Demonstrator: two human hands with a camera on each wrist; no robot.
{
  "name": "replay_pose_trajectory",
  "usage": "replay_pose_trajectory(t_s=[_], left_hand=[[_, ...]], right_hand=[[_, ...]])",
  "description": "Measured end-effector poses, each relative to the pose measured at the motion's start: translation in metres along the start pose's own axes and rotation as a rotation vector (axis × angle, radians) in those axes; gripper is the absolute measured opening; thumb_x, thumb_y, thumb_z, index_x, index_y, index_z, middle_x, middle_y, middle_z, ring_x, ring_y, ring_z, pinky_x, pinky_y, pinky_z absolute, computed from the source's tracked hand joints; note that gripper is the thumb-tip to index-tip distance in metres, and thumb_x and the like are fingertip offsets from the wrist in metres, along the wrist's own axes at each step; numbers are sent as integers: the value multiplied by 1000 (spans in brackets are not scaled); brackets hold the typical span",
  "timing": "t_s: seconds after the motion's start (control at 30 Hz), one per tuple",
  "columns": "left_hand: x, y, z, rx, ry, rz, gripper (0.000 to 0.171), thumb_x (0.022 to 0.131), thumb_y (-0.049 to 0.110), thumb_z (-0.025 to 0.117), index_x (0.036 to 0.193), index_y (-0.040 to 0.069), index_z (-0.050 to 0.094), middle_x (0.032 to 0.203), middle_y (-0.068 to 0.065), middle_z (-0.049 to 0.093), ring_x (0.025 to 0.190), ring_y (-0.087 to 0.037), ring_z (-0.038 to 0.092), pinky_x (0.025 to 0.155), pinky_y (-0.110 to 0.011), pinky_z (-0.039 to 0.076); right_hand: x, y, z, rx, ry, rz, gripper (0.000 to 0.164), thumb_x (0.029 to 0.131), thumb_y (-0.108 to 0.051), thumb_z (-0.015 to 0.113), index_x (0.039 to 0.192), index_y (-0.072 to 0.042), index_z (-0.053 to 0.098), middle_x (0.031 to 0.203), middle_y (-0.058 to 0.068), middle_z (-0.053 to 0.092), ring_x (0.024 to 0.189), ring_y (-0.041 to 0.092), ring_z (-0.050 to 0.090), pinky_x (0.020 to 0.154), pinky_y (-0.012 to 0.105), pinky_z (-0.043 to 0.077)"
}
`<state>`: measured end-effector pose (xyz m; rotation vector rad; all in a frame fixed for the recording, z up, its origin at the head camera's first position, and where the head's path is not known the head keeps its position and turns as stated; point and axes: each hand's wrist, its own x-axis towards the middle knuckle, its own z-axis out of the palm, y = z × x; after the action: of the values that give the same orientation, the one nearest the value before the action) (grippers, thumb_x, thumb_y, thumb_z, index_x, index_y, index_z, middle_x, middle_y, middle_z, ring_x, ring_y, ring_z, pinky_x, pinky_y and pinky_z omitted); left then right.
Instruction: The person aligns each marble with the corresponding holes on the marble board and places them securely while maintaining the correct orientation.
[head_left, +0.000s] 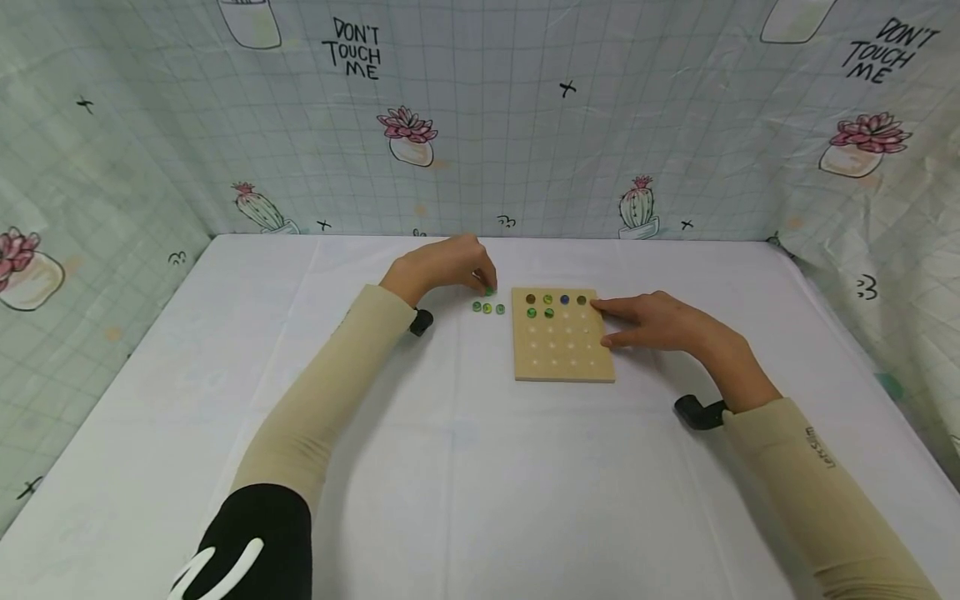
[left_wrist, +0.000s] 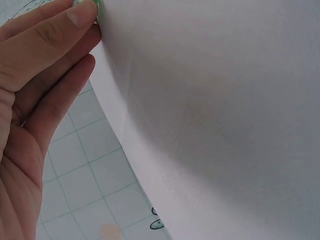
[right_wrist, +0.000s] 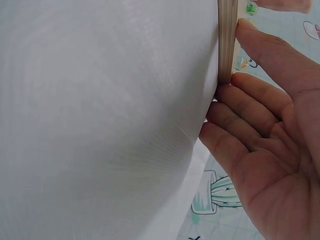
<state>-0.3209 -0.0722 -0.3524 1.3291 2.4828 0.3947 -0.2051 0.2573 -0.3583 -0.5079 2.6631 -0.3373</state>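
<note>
Six marbles (head_left: 549, 313) sit in the dimples of a tan board (head_left: 564, 354): four along the far row, two greenish ones at the left of the next. The board lies flat on the white table (head_left: 450, 467). The right hand (head_left: 660, 323) touches its right side, fingers nearly straight and spread, one tip at the far corner. Just left of the board, three loose green marbles (head_left: 487, 308) lie in a short row. Beyond them the left hand (head_left: 448, 265) pinches a green marble (head_left: 489, 292) between thumb and fingertip. Both sleeves (head_left: 352, 350) are beige, with a black device (head_left: 697, 412) at each wrist. Behind hangs a checked cloth (head_left: 487, 125) with potted plants and lettering.
</note>
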Motion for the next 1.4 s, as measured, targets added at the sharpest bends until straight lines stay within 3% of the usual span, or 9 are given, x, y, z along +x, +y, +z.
replay_pose_trajectory(t_s=[0.7,0.97,1.2,1.4], left_hand=[[3,4,1,48,45,12,19,86,11,81,105,8,81,105,-5,78,99,-14,73,89,-25,58],[-2,12,-4,147,-12,51,19,88,12,79,107,9,81,108,-4,77,102,-14,72,90,-25,57],[-14,25,-20,145,53,82,17,87,6,79,104,6,80,105,-4,77,97,-15,71,88,-28,57],[-20,34,-25,171,110,143,16,87,4,79,103,6,80,101,-2,77,92,-13,71,85,-24,57]], right_hand=[[1,1,-4,-7,0,-3,73,97,-41,69,157,-14,39,158,16,41,144,43,38,114,62,35],[-1,1,-2,20,-5,-6,73,96,-43,69,157,-15,40,158,16,41,145,42,37,114,62,35],[-1,-1,-3,18,-5,0,72,97,-41,70,157,-14,40,158,16,41,144,43,37,113,62,35],[-2,-2,-2,19,-8,2,72,96,-41,70,156,-14,40,157,17,42,144,43,37,114,62,35]])
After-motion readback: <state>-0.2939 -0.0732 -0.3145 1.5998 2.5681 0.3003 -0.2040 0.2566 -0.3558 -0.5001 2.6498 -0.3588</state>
